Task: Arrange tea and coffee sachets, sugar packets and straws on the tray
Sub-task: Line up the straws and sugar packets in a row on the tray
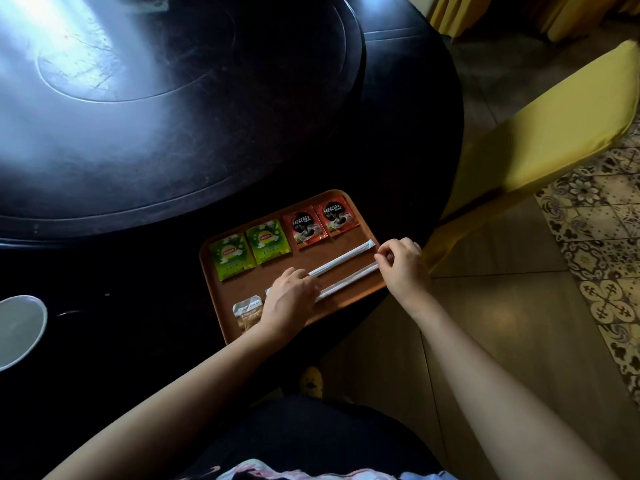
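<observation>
An orange-brown tray (360, 289) lies at the near edge of a dark round table. Along its far side sit two green tea sachets (231, 256) (269, 241) and two red coffee sachets (304, 227) (336, 216). Two paper-wrapped straws lie side by side across the middle: the far straw (343, 258) and the near straw (346, 283). A brown sugar packet (247, 312) lies at the near left corner; a second one is mostly hidden under my left hand. My left hand (289, 299) presses the left ends of the straws. My right hand (401, 263) pinches the near straw's right end.
The dark table (173, 161) has a raised round turntable (145, 81) with glare on it. A white bowl (17, 330) sits at the left edge. A yellow chair (540, 133) stands right of the table, over patterned floor tiles (602, 271).
</observation>
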`<action>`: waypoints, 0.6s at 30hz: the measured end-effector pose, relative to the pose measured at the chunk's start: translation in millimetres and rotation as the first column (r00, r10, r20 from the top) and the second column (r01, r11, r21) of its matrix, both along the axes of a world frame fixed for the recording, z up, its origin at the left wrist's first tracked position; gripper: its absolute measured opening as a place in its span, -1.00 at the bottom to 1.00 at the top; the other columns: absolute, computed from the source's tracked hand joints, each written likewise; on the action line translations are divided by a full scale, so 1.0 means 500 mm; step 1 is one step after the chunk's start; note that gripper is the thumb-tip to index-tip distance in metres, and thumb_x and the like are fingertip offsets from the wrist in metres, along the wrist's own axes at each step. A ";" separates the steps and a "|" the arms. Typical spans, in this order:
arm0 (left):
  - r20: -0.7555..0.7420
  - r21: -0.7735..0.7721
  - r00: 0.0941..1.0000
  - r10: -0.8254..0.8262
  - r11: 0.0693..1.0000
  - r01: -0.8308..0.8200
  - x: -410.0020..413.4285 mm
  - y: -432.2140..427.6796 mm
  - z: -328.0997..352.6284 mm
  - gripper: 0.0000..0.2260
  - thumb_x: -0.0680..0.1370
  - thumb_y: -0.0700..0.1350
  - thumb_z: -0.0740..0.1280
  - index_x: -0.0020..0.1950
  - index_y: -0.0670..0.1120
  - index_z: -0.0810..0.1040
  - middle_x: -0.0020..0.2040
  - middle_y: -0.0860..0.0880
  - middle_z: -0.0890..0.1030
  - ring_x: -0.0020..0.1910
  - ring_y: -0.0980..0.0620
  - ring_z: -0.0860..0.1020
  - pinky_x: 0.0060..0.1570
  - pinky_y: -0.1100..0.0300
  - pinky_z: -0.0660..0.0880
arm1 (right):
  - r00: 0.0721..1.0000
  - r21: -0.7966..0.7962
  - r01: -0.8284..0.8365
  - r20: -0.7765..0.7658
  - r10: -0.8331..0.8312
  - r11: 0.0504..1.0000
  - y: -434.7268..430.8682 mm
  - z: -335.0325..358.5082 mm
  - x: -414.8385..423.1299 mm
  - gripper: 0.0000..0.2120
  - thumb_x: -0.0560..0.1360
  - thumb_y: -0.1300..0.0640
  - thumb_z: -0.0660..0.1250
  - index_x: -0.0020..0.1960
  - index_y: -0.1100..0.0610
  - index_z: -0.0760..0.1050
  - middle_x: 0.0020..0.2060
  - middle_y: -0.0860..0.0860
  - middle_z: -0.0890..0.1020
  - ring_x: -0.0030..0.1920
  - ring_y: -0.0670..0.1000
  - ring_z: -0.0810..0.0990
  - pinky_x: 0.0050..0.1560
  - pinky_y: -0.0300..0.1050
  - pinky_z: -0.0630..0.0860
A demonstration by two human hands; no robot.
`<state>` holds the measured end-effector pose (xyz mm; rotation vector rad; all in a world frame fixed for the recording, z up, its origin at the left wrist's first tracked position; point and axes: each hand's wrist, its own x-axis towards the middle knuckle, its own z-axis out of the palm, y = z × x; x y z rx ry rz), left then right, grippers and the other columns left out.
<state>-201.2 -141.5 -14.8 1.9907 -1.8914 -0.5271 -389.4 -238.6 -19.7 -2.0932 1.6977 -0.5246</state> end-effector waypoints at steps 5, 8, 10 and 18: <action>-0.118 -0.053 0.932 0.343 0.935 -0.350 0.089 0.053 0.009 -0.87 0.45 -0.20 0.37 -0.03 -0.15 0.63 -0.04 -0.14 0.62 -0.05 -0.12 0.53 -0.11 0.15 0.39 | 0.995 0.056 0.036 0.087 -0.041 0.998 -0.030 -0.010 -0.014 -0.82 0.49 0.20 0.30 0.07 0.24 0.50 0.03 0.20 0.54 0.04 0.15 0.52 -0.08 -0.14 0.45; -0.101 -0.034 0.843 0.529 0.845 -0.534 0.150 0.095 0.002 -0.80 0.44 -0.26 0.34 0.06 -0.20 0.59 0.02 -0.22 0.58 0.00 -0.19 0.52 -0.08 0.15 0.36 | 0.994 0.133 0.024 0.098 -0.038 0.991 -0.046 -0.022 -0.013 -0.79 0.50 0.18 0.30 0.10 0.24 0.50 0.05 0.20 0.54 -0.02 0.12 0.56 -0.10 -0.15 0.49; -0.096 -0.006 0.767 0.635 0.770 -0.638 0.176 0.118 -0.001 -0.74 0.43 -0.26 0.35 0.11 -0.20 0.54 0.05 -0.25 0.52 0.04 -0.20 0.49 -0.04 0.12 0.37 | 0.996 0.152 0.024 0.083 -0.037 0.988 -0.052 -0.025 -0.005 -0.80 0.50 0.16 0.30 0.09 0.23 0.50 0.04 0.18 0.55 -0.04 0.09 0.55 -0.11 -0.16 0.48; -0.193 0.215 0.606 0.771 0.636 -0.741 0.191 0.117 -0.016 -0.72 0.46 -0.17 0.34 0.15 -0.19 0.51 0.02 -0.17 0.62 -0.09 0.03 0.49 -0.12 0.18 0.36 | 0.999 0.166 0.037 -0.016 -0.035 0.985 -0.079 -0.016 0.029 -0.83 0.50 0.15 0.29 0.04 0.22 0.52 0.00 0.18 0.61 -0.03 0.13 0.58 -0.15 -0.10 0.47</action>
